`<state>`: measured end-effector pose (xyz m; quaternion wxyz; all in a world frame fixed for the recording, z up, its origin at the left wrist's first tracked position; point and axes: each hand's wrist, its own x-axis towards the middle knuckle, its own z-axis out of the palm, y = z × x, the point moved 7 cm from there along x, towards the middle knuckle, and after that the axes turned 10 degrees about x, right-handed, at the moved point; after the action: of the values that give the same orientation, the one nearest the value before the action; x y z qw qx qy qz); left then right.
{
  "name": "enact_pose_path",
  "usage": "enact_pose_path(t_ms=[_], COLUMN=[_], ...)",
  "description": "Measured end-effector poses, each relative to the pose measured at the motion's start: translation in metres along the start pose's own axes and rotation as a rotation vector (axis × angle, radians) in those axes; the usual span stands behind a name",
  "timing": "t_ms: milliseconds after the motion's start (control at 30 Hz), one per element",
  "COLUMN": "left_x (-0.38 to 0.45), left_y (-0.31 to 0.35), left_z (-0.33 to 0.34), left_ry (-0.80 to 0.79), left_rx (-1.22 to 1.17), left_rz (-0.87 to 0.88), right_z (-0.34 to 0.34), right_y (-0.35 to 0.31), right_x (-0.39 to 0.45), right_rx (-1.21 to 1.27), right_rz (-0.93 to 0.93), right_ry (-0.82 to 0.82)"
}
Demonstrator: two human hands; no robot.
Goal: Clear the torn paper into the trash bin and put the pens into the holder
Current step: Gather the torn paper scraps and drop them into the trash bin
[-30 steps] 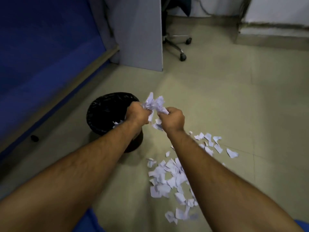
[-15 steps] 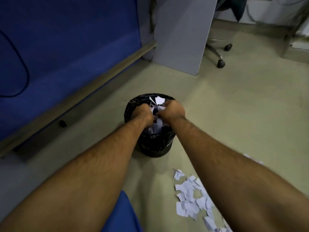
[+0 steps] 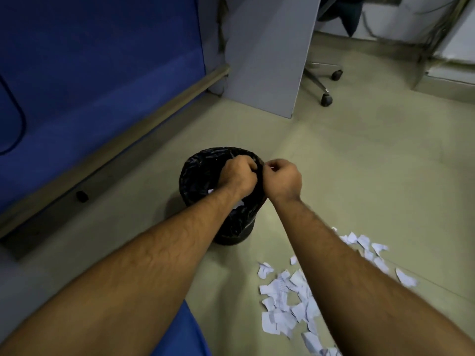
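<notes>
White torn paper (image 3: 285, 301) carried a second ago is no longer in the hands; scraps now show inside the trash bin (image 3: 195, 173), so one load appears delivered, with a pile left on the floor. Left hand (image 3: 237, 176) is over the bin mouth and right hand (image 3: 282, 179) at its rim, both curled, apparently empty. No pens visible.
</notes>
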<state>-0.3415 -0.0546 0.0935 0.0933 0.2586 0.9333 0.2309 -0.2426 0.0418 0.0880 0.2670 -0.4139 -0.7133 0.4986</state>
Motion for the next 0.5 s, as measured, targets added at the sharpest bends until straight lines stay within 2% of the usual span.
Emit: enact_pose_path(t_ms=[67,133,300,400,500], left_x=[-0.006,-0.013,-0.046,-0.088,-0.140], left_y=[0.026,0.047,0.085,0.086,0.076], left_z=[0.007,0.023,0.102,0.162,0.220], left_ry=[0.014,-0.037,-0.201,-0.307,-0.420], left_rx=[-0.046,-0.072,0.011,0.062,0.186], left_rz=[0.069,0.113,0.158,0.170,0.209], right_z=[-0.028,-0.053,-0.119,-0.146,-0.158], right_y=[0.018,0.043,0.101,0.164,0.246], right_x=[0.005,0.012,-0.006,-0.042,-0.092], right_rx=[0.083,0.152,0.070,-0.143,-0.437], right_rz=[0.021,0.051,0.122,0.200,0.289], right_ry=[0.062,0.106,0.156,0.045,-0.194])
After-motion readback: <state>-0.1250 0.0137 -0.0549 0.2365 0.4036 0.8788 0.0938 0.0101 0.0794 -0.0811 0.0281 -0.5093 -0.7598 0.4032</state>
